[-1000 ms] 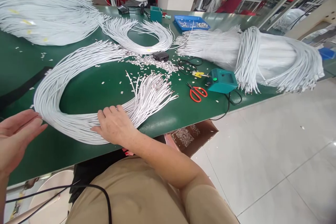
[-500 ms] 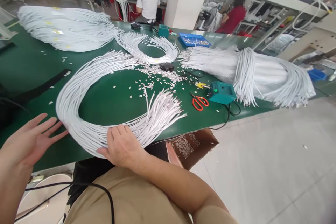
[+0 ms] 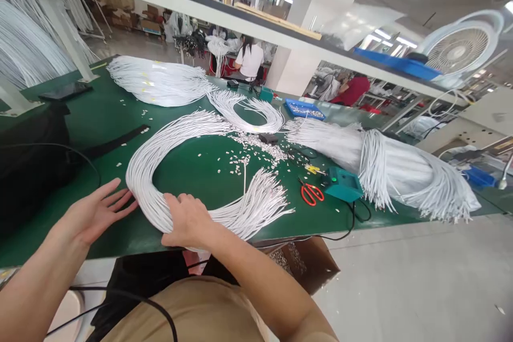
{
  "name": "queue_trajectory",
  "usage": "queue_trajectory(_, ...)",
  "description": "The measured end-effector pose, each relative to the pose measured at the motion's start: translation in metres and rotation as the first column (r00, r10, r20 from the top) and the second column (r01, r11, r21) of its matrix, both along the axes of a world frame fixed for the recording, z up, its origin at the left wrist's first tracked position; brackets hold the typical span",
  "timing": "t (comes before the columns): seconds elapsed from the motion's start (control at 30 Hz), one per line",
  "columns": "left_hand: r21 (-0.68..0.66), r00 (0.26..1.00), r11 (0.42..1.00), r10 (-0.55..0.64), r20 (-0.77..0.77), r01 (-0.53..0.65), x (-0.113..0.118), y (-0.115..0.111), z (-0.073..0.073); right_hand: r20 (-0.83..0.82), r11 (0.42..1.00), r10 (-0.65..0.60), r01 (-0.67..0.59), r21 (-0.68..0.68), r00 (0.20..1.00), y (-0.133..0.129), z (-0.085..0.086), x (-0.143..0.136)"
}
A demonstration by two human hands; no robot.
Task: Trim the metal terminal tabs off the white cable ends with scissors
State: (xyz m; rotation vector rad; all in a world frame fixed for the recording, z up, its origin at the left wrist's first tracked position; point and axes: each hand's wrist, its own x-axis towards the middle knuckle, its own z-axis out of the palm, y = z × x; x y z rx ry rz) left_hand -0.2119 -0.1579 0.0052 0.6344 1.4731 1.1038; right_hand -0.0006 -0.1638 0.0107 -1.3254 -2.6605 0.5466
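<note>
A long, U-shaped white cable bundle [image 3: 143, 163] is lying on the green table [image 3: 176, 168] left of the centre of the frame, its bend facing left and its loose ends fanning out toward the lower centre. The hands are staying out of contact with each other: the right hand [image 3: 190, 220] is clasping the bundle's near side from above, while the left hand [image 3: 96, 215] is opening, fingers spread, beside the outer bend; whether its fingertips are touching the cables is hard to tell.

Small pale scraps [image 3: 260, 145] are littering the table around a black block [image 3: 268, 139] near the centre. Behind them, a smaller cable coil [image 3: 256, 127] is lying between a large cable pile [image 3: 160, 85] at upper left and a blue tray [image 3: 304, 110]. Red-handled scissors [image 3: 311, 194] and a teal device [image 3: 343, 184] are sitting right of centre, with plastic-wrapped cables [image 3: 404, 165] stretching toward the right edge. Below the table, an open cardboard box [image 3: 316, 264] is standing on the pale floor [image 3: 409, 278].

Across the upper part, a shelf [image 3: 192, 8] is running above the table, carrying a fan [image 3: 459, 51] at upper right. Beyond it, a person in white [image 3: 250, 60] and a person in red [image 3: 356, 88] are working near a pillar [image 3: 304, 59].
</note>
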Motion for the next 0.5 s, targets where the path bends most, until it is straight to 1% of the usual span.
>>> queue_trajectory(0.03, -0.028, 0.991, 1.0, 0.012, 0.136, -0.008, 0.0, 0.003, 0.002, -0.033, 1.0, 0.0, 0.0, -0.012, 0.999, 0.005, 0.015, 0.005)
queue_trajectory(0.07, -0.04, 0.965, 0.999, -0.009, 0.261, 0.02, 0.002, 0.009, 0.005, -0.066, 1.0, 0.013, -0.013, -0.009, 0.998, 0.01, 0.031, 0.01)
queue_trajectory(0.1, -0.008, 0.933, 0.997, -0.073, 0.352, 0.081, 0.005, 0.018, 0.009, -0.088, 1.0, 0.027, -0.028, -0.002, 0.996, 0.016, 0.05, 0.015)
queue_trajectory(0.13, 0.066, 0.897, 0.985, -0.175, 0.406, 0.162, 0.009, 0.029, 0.015, -0.11, 0.999, 0.039, -0.038, 0.015, 0.993, 0.021, 0.068, 0.021)
queue_trajectory(0.17, 0.171, 0.874, 0.966, -0.25, 0.417, 0.195, 0.014, 0.044, 0.023, -0.129, 0.998, 0.051, -0.048, 0.028, 0.99, 0.027, 0.087, 0.026)
queue_trajectory(0.2, 0.289, 0.867, 0.94, -0.291, 0.404, 0.181, 0.021, 0.06, 0.034, -0.147, 0.997, 0.078, -0.074, 0.034, 0.986, 0.033, 0.105, 0.032)
queue_trajectory(0.23, 0.379, 0.867, 0.914, -0.304, 0.395, 0.148, 0.028, 0.077, 0.047, -0.16, 0.995, 0.102, -0.097, 0.039, 0.982, 0.04, 0.121, 0.038)
queue_trajectory(0.27, 0.449, 0.86, 0.886, -0.314, 0.402, 0.114, 0.037, 0.094, 0.064, -0.166, 0.994, 0.097, -0.089, 0.056, 0.981, 0.047, 0.137, 0.045)
queue_trajectory(0.3, 0.518, 0.853, 0.852, -0.328, 0.405, 0.082, 0.045, 0.11, 0.083, -0.171, 0.995, 0.056, -0.041, 0.089, 0.984, 0.053, 0.152, 0.053)
queue_trajectory(0.33, 0.583, 0.857, 0.81, -0.338, 0.388, 0.055, 0.053, 0.123, 0.105, -0.179, 0.991, -0.002, 0.025, 0.13, 0.984, 0.06, 0.168, 0.062)
queue_trajectory(0.37, 0.623, 0.856, 0.781, -0.357, 0.373, 0.054, 0.062, 0.133, 0.129, -0.194, 0.983, -0.046, 0.078, 0.165, 0.98, 0.065, 0.186, 0.072)
queue_trajectory(0.4, 0.655, 0.854, 0.751, -0.39, 0.343, 0.08, 0.07, 0.138, 0.155, -0.219, 0.97, -0.054, 0.103, 0.22, 0.974, 0.068, 0.205, 0.083)
queue_trajectory(0.43, 0.733, 0.886, 0.671, -0.401, 0.231, 0.112, 0.078, 0.139, 0.183, -0.257, 0.954, -0.031, 0.105, 0.281, 0.966, 0.068, 0.226, 0.095)
queue_trajectory(0.47, 0.785, 0.901, 0.577, -0.431, 0.055, 0.228, 0.085, 0.137, 0.209, -0.297, 0.934, -0.016, 0.121, 0.337, 0.955, 0.065, 0.248, 0.108)
queue_trajectory(0.5, 0.8, 0.92, 0.513, -0.374, -0.118, 0.311, 0.092, 0.132, 0.236, -0.325, 0.915, -0.018, 0.147, 0.377, 0.945, 0.058, 0.27, 0.123)
